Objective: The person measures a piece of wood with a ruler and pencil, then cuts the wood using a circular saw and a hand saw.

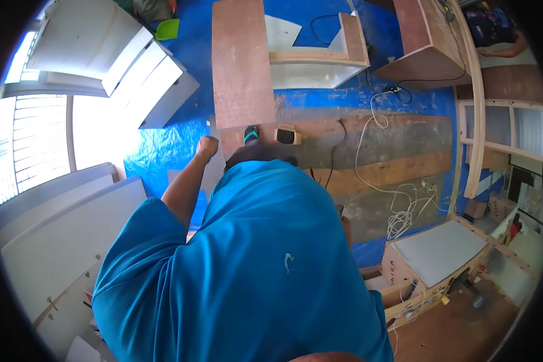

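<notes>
My left hand (207,148) is held out ahead of my body at the left, its fingers curled into a fist. Nothing shows in it, and it touches nothing. Below it lies blue plastic sheeting (157,151). Just ahead and to the right of the fist is a long brown plywood board (242,66). My foot in a sandal with green straps (251,134) is at the board's near end. Beside the foot sits a small wooden block with a dark top (288,136). My right hand is out of sight.
White panels (60,223) lean at the left. A plywood-and-white frame (320,58) stands ahead. White cable (401,220) lies tangled on the floor at right. A box with a grey top (438,253) stands near right. Another person's arm (507,51) shows far right.
</notes>
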Action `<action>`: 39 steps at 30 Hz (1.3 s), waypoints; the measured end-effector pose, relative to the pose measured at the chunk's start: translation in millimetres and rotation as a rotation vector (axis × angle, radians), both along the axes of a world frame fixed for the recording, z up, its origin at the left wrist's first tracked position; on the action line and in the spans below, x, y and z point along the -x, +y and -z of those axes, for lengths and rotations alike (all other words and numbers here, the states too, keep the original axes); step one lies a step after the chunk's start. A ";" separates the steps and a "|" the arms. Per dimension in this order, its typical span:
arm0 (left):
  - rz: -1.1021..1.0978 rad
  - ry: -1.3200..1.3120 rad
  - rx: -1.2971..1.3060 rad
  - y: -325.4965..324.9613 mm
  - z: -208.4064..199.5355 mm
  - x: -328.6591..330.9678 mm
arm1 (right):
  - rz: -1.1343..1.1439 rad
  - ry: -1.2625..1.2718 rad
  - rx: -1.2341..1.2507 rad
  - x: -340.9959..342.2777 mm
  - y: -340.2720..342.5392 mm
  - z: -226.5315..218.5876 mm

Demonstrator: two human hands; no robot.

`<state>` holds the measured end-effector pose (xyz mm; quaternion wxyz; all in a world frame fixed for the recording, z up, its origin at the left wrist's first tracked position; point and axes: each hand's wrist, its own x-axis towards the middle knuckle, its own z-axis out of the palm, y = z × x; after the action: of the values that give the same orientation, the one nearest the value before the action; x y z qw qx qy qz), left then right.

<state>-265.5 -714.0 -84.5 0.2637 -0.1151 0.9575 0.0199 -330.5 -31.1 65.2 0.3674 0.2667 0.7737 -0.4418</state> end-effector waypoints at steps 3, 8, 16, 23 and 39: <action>0.100 -0.031 0.056 -15.3 1.0 1.4 | -0.097 0.020 -0.058 7.1 -7.4 -20.9; -1.336 0.183 -0.580 18.4 -8.3 55.5 | -0.180 0.006 -0.214 29.1 -25.2 -72.2; -1.513 0.519 -0.872 -40.3 51.3 132.6 | -0.077 0.076 -0.247 23.3 -66.4 -88.6; -1.551 0.339 -0.429 -14.9 -6.8 192.6 | -0.279 0.115 -0.352 0.1 -87.3 -122.2; -1.209 0.651 -0.374 -61.2 15.8 244.4 | -0.614 0.097 -0.485 120.4 -47.5 -152.5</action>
<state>-509.9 -775.3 -100.4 -0.0778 -0.5671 0.7366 0.3602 -450.9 -78.6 217.7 0.3717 0.0807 0.9159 -0.1281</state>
